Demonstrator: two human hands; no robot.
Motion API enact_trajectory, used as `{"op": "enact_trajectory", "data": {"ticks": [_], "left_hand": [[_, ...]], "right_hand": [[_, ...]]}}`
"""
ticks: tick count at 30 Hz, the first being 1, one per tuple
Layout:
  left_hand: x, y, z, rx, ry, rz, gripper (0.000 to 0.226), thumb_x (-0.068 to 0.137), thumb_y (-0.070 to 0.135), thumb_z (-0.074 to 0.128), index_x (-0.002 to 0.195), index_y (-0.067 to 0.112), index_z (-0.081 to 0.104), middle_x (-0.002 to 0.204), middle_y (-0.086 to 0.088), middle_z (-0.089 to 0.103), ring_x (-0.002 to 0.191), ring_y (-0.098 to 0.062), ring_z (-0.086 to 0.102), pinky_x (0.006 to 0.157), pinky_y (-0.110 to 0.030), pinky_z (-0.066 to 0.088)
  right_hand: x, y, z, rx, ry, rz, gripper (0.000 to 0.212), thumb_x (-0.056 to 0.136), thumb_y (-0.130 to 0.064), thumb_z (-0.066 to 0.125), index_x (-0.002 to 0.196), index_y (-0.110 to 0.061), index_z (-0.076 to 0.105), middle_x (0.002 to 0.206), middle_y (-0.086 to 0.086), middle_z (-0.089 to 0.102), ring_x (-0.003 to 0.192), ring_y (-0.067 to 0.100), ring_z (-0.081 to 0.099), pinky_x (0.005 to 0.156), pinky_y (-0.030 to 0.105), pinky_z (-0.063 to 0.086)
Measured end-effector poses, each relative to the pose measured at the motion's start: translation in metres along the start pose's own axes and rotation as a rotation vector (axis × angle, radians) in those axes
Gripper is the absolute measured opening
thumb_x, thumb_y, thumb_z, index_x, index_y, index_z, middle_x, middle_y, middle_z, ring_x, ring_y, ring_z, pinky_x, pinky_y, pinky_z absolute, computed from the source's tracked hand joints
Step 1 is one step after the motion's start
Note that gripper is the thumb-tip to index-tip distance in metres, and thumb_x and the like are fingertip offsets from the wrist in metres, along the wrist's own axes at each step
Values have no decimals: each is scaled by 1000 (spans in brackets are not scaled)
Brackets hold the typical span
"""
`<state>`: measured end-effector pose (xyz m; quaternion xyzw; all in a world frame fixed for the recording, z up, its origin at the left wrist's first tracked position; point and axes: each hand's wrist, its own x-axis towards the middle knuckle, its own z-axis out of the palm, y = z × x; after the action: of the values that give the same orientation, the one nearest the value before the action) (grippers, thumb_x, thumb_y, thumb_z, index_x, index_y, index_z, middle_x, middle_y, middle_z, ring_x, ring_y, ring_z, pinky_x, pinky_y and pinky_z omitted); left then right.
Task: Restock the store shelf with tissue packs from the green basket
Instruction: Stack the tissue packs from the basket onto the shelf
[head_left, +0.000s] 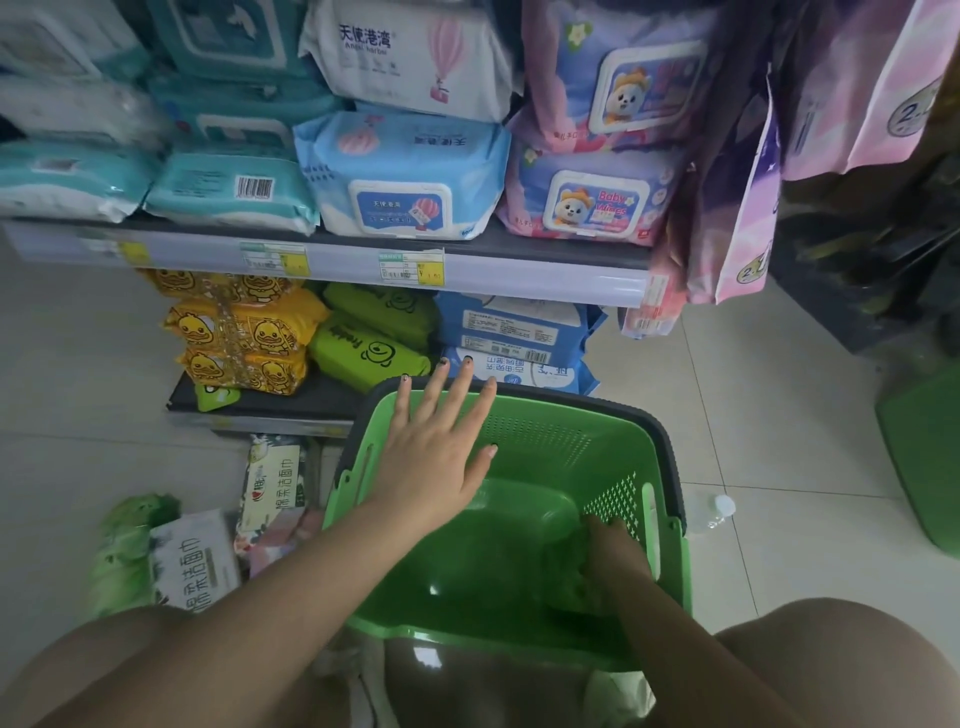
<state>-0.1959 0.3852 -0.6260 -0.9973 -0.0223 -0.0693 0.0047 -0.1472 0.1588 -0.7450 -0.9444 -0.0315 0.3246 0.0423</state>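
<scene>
Reaching into the green basket (524, 525), the right hand (605, 558) closes around a blurred green tissue pack (566, 577) at the basket floor. Up-left of that grip, the left hand (441, 457) hovers flat, fingers spread, over the far rim, holding nothing.

Basket: a green perforated plastic basket (524, 519) was set before the low shelf (270, 402).
Left hand (436, 457): spread flat above it.
Right hand (605, 558): lowered inside; grip unclear.
</scene>
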Motion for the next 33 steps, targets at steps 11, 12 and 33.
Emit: {"op": "enact_trajectory", "data": {"ticks": [11, 12, 33], "left_hand": [[-4, -3, -8, 10, -76, -2, 59, 89, 47, 29, 137, 17, 45, 142, -12, 44, 129, -34, 45, 102, -58, 20], [-5, -3, -10, 8, -94, -3, 58, 89, 46, 30, 135, 17, 48, 140, -13, 47, 128, -35, 45, 101, -58, 20], [-50, -71, -137, -532, 157, -467, 58, 97, 39, 34, 148, 26, 10, 157, 4, 4, 145, -17, 2, 116, -37, -5]], "right_hand": [[-27, -35, -80, 165, 129, -95, 60, 76, -6, 70, 129, -13, 42, 118, 9, 57, 86, 20, 62, 77, 32, 57], [-35, -38, -93, 206, 135, -115, 65, 75, -7, 70, 133, -13, 40, 115, 7, 61, 85, 19, 62, 74, 30, 57], [-211, -116, -275, 1139, 367, -597, 48, 59, -17, 81, 100, -29, 61, 83, 3, 72, 76, 26, 69, 76, 42, 56]]}}
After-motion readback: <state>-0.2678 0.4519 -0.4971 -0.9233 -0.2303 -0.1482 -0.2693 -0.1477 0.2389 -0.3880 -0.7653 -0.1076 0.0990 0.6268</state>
